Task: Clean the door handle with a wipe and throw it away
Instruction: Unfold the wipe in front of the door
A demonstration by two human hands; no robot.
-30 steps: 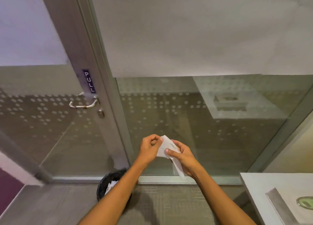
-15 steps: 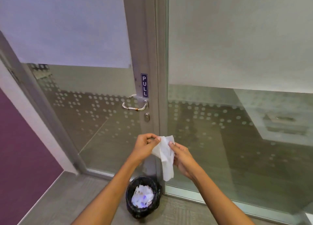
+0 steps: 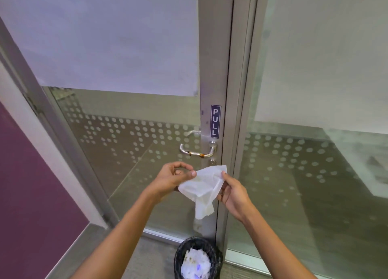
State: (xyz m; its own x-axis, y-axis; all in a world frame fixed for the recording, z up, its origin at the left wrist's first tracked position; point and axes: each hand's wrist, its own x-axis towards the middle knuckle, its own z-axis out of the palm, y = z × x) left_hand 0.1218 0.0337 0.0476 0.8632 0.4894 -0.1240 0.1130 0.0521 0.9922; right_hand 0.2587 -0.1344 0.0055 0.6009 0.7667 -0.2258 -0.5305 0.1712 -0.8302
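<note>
A white wipe hangs spread between both hands, a little below the door handle. My left hand pinches its left edge and my right hand holds its right edge. The metal lever door handle sits on the glass door's frame under a blue PULL sign; orange-brown marks show on the lever. A black mesh bin stands on the floor below my hands, with crumpled white wipes inside.
The glass door has a dotted frosted band and a sheet of paper covering its upper part. A fixed glass panel is to the right. A purple wall stands at the left.
The view has swung left and closer, so the door handle now sits in the middle above my hands. The wipe has been opened out wider between both hands.
</note>
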